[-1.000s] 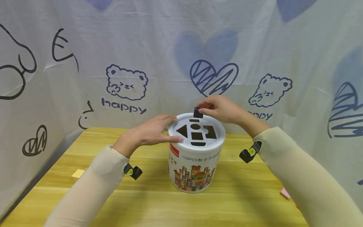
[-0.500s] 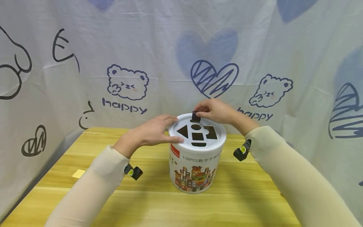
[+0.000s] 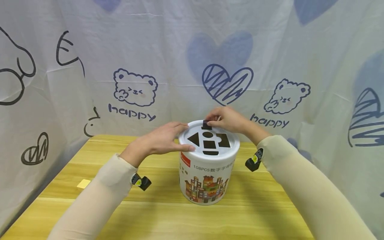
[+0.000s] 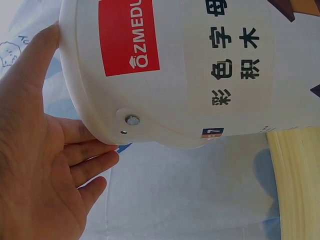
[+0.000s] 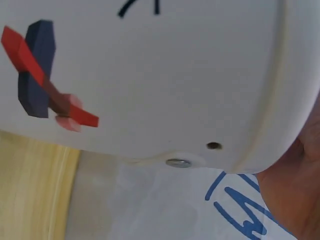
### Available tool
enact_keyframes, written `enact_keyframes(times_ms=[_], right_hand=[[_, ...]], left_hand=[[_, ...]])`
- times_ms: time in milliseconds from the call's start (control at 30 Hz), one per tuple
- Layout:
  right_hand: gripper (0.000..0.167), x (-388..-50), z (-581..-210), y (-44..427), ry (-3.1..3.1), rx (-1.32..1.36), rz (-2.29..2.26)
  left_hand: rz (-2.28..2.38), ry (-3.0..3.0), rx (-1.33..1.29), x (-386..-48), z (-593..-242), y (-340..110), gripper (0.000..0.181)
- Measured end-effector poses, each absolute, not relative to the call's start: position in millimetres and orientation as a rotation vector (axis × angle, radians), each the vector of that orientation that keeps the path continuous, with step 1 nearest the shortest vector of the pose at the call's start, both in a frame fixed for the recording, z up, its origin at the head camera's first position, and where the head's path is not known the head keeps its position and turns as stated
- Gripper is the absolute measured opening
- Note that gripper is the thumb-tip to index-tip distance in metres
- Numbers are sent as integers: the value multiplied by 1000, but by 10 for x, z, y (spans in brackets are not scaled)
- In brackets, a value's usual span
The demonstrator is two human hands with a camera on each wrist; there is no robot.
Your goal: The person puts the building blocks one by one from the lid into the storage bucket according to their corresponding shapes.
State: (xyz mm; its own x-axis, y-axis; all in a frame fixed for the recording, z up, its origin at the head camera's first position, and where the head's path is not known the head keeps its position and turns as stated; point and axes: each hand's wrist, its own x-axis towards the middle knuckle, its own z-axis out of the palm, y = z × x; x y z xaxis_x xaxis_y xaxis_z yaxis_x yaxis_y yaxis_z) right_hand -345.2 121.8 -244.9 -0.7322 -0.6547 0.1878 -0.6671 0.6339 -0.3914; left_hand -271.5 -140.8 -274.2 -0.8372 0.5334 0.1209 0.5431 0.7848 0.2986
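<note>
A white toy-block bucket (image 3: 207,173) stands upright on the table, its white lid (image 3: 196,127) cut with several shaped holes. My left hand (image 3: 160,138) rests on the left side of the lid's rim, thumb toward the front. In the left wrist view its fingers (image 4: 92,157) lie nearly straight against the bucket's edge. At the far side of the lid my right hand (image 3: 229,120) pinches a dark block (image 3: 206,125), which stands at the rear slot; its lower end is partly in the slot or just over it, I cannot tell. In the right wrist view that hand is mostly hidden behind the bucket.
On the wooden table (image 3: 144,216), a small yellow piece (image 3: 83,183) lies at the left by my sleeve. Behind the table hangs a white curtain (image 3: 177,76) with bear and heart drawings. A small camera is strapped to each wrist.
My right hand has moved down and slightly left with the dark block, from above the lid's far rim to the rear slot. The left hand has stayed on the rim.
</note>
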Motion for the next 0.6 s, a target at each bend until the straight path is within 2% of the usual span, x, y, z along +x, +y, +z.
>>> enact_keyframes(times_ms=[600], right_hand=[[24,-3437,-2575,1165,-2850,1117,600]], left_hand=[[-514,-2951,-878,-2695,-2745,-1403,103]])
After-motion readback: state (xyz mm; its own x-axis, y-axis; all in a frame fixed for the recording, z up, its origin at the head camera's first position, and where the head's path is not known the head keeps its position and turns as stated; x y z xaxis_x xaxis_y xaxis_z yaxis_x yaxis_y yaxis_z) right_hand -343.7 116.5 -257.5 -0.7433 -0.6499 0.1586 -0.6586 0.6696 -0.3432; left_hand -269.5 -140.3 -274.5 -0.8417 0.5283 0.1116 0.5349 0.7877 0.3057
